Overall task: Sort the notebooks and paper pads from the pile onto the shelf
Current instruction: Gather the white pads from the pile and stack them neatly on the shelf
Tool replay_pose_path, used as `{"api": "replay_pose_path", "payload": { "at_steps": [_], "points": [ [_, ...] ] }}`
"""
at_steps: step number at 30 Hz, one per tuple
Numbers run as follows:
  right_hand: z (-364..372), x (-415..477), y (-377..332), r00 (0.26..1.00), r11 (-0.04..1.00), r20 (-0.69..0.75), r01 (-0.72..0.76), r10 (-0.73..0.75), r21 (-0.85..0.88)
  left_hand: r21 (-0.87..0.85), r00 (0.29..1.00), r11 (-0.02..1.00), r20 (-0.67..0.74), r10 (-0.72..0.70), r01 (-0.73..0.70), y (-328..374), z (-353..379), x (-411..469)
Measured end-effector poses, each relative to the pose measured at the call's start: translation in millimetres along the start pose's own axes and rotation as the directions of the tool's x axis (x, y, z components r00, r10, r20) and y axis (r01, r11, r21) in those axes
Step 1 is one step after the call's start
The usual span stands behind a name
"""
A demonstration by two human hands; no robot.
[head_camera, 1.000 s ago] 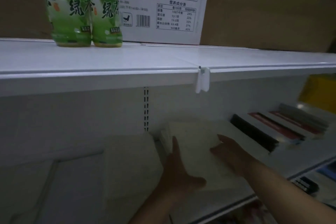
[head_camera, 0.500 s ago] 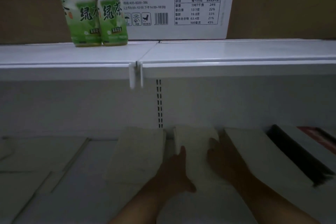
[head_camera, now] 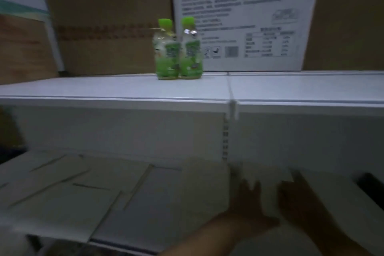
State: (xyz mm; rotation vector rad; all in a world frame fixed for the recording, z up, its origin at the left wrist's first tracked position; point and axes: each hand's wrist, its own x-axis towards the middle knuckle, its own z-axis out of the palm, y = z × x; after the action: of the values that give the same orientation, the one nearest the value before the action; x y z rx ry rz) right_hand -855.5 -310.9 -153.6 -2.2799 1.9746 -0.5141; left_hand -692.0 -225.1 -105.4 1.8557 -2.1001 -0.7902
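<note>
Left hand (head_camera: 249, 207) and right hand (head_camera: 296, 198) are both flat with fingers pretty much straight, one on each side of a white paper pad stack (head_camera: 269, 192). Looks like they're squaring it up beside the next white pad (head_camera: 204, 189) on the lower shelf (head_camera: 149, 214). Blurry though. Green tea bottles (head_camera: 168, 56) stand up top.

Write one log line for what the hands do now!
left hand: touches white pad; right hand: touches it too; pad: on lower shelf
</note>
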Motion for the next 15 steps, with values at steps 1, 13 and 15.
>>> {"api": "replay_pose_path", "payload": {
  "at_steps": [1, 13, 15],
  "points": [
    [-7.0, 0.7, -15.9, 0.999, 0.997, 0.049, 0.017, -0.013, -0.08, -0.001, 0.998, 0.999, -0.042, 0.041, -0.041, -2.8, -9.4, -9.9],
    [-7.3, -24.8, -343.6, 0.828, 0.86, 0.293, 0.51, -0.478, -0.037, 0.205, 0.88, 0.876, -0.3, -0.368, 0.436, -285.7, -187.8, -190.5],
    [27.7, -53.0, -391.1, 0.759, 0.816, 0.361, 0.578, -0.541, 0.008, 0.082, 0.837, 0.872, -0.335, -0.432, 0.483, -330.1, -192.9, -227.9]
  ]
}}
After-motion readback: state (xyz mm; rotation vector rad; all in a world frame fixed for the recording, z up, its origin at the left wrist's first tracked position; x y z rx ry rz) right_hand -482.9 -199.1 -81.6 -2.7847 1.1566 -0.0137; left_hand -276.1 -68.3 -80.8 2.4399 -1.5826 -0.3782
